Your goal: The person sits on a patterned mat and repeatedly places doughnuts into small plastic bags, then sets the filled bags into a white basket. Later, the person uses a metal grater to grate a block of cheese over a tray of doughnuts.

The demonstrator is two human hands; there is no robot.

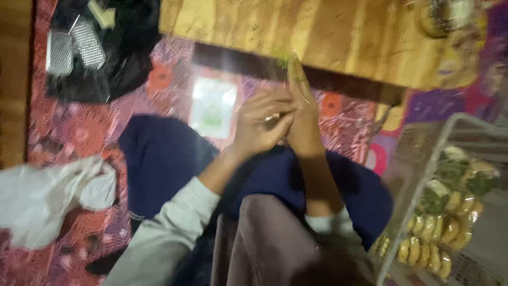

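Patterned red floor mat (69,137) spreads under everything I see, with a low wooden bench (296,32) just beyond my hands. My left hand (262,124) is curled narrow, fingers folded in and pressed against my right hand (304,114), whose fingers stretch flat toward the bench edge; together they pinch a thin green sprig (284,57) whose tip shows above the fingertips, though blur hides the grip itself. I judge the hands sit close over my lap so the small piece stays steady. To the right of my hands stands a wire basket (423,159) of wrapped yellow-and-green bundles (450,212), within easy reach. Left of them lies a crumpled white plastic bag (47,196).
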